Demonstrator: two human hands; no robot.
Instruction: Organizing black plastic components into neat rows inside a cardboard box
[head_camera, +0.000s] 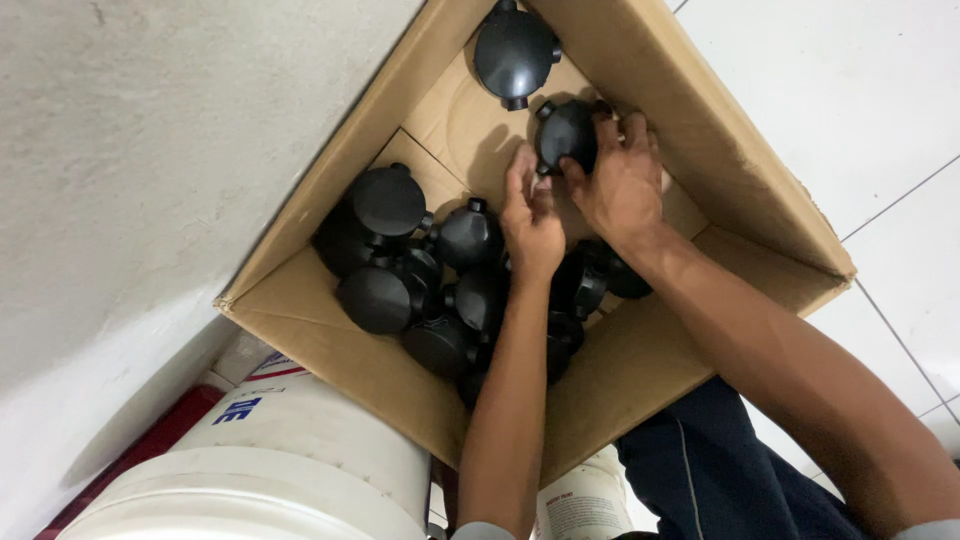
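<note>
Both arms reach into an open cardboard box (330, 345) that fills the middle of the frame, its flaps spread out toward the top and the right. The right hand (622, 185) sits just above centre, fingers curled around a round black plastic fitting (566, 135) with short stubs on its rim — holding it against the box's far wall. The left hand (530, 215) lies just beside it, lower and to the left, its fingertips touching the bottom edge of that same fitting; the fingers are only narrowly parted. Another round black fitting (514, 52) lies alone at the top of the frame, apart from the rest. A heap of like black fittings (400, 270) is piled in the box's lower corner, left of centre, some hidden under the forearms. A white bucket (290, 450) stands at the lower left, pale floor tiles (880, 110) on the right, and a rough grey wall (150, 150) fills the upper left.
</note>
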